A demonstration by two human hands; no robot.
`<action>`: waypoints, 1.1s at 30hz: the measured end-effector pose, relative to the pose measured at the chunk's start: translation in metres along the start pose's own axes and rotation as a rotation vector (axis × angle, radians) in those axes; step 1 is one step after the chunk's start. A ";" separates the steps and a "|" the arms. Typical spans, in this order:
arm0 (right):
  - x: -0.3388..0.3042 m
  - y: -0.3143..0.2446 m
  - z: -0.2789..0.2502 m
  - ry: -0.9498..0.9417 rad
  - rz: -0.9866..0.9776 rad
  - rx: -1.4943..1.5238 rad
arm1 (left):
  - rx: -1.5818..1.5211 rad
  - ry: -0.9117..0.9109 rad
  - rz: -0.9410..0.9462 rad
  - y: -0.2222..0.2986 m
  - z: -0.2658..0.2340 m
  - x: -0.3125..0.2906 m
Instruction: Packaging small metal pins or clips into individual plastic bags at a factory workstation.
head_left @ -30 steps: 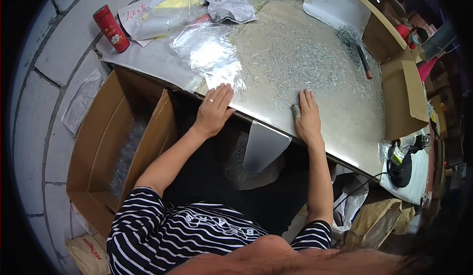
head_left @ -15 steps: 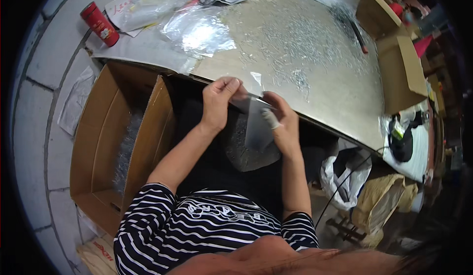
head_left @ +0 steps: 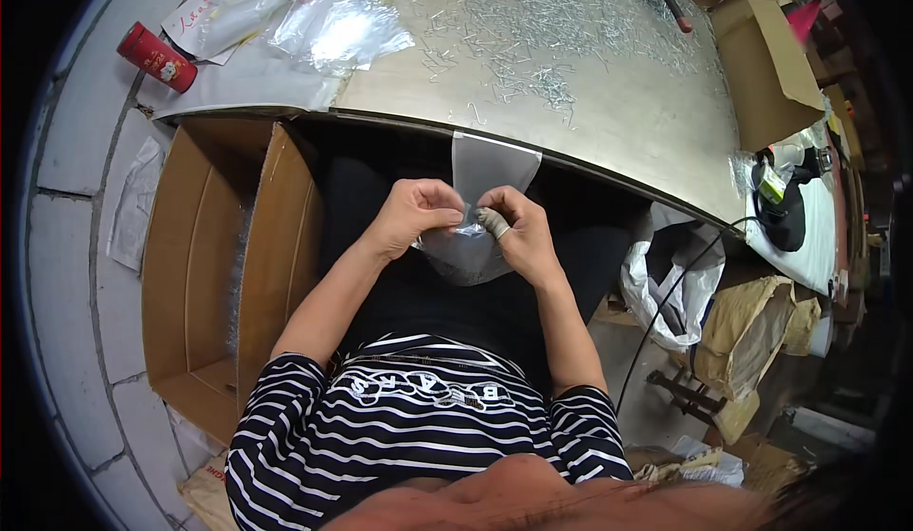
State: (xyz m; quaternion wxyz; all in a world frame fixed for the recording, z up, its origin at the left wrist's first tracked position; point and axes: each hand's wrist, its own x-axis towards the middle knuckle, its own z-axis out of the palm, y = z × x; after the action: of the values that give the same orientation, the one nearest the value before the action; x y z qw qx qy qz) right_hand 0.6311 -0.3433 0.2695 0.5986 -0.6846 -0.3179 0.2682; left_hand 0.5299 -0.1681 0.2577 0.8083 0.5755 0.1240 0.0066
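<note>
Head view: clear bag (head_left: 480, 203) held upright, lengthwise.

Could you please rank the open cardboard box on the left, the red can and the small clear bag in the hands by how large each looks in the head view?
1. open cardboard box, by far the largest.
2. small clear bag, held by left hand and right hand.
3. red can, smallest, though farther away near the fisheye rim, so unsure.
</note>
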 end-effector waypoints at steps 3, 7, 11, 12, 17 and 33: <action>-0.004 0.011 0.001 0.095 0.039 -0.007 | 0.244 0.096 0.007 -0.011 0.014 -0.003; -0.020 0.019 -0.012 -0.083 0.239 0.157 | 0.163 -0.010 -0.099 -0.016 0.012 -0.007; -0.045 0.069 -0.011 -0.450 0.323 0.085 | 0.374 -0.308 -0.139 -0.056 -0.011 -0.005; -0.046 0.076 -0.011 -0.524 0.338 0.008 | 0.476 -0.361 -0.200 -0.062 -0.014 -0.005; -0.021 0.064 -0.043 -0.187 0.067 -0.448 | 0.730 0.007 -0.063 -0.075 -0.014 0.007; 0.148 -0.022 -0.090 0.032 -0.148 -0.394 | -0.057 0.193 -0.022 -0.087 -0.006 0.037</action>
State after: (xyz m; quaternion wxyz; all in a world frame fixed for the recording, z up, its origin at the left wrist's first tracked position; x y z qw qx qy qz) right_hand 0.7929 -0.2875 0.3053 0.4759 -0.7674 -0.4042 0.1454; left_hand 0.5527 -0.1863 0.1677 0.8086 0.5478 0.2072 0.0566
